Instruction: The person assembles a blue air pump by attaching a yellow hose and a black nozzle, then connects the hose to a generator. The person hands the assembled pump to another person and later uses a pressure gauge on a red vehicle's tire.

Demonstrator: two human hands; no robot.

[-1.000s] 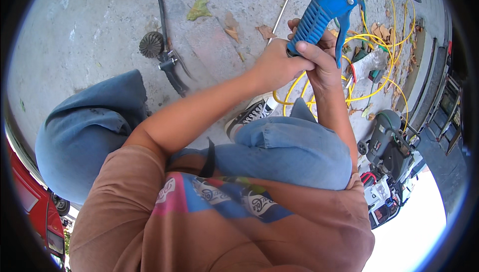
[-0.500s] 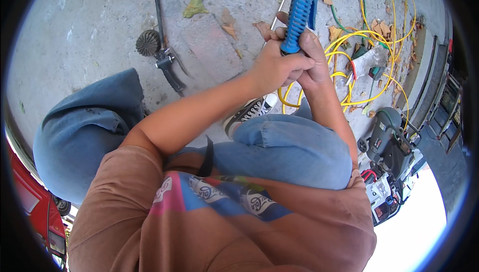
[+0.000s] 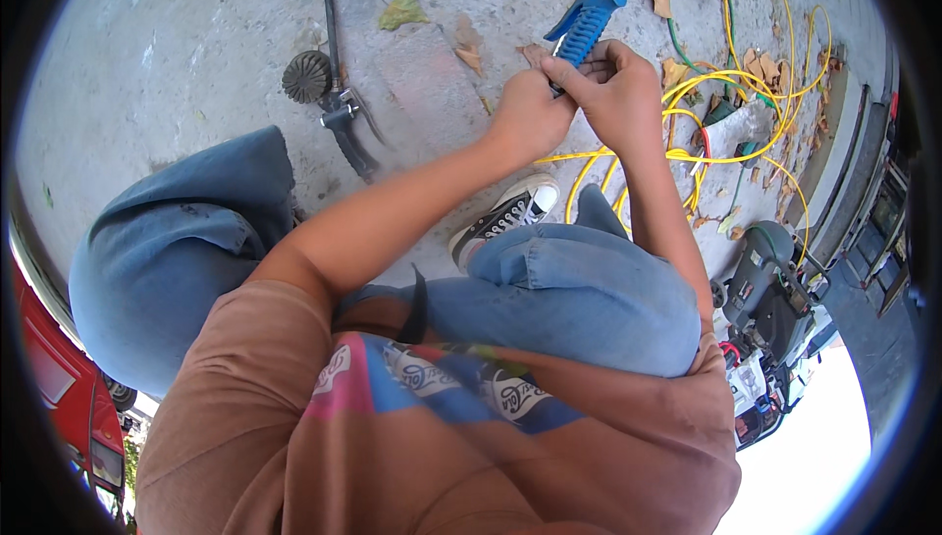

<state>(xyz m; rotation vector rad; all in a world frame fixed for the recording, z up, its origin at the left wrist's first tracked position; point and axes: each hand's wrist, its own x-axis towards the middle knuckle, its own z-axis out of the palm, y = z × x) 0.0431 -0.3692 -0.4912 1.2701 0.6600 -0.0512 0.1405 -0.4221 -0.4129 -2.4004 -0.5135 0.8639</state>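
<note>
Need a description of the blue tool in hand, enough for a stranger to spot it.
Above the bent knee, both hands meet over the concrete. The blue air gun juts up from them, ribbed grip pinched by left hand and right hand; nothing else there is bright blue plastic.

Possibly clear plastic package (image 3: 743, 129) among yellow hose coils at right; view poor.

both arms stretched out over the raised knee (image 3: 579, 290), left hand (image 3: 530, 113) and right hand (image 3: 618, 94) curled and pressed together just beyond it
</note>
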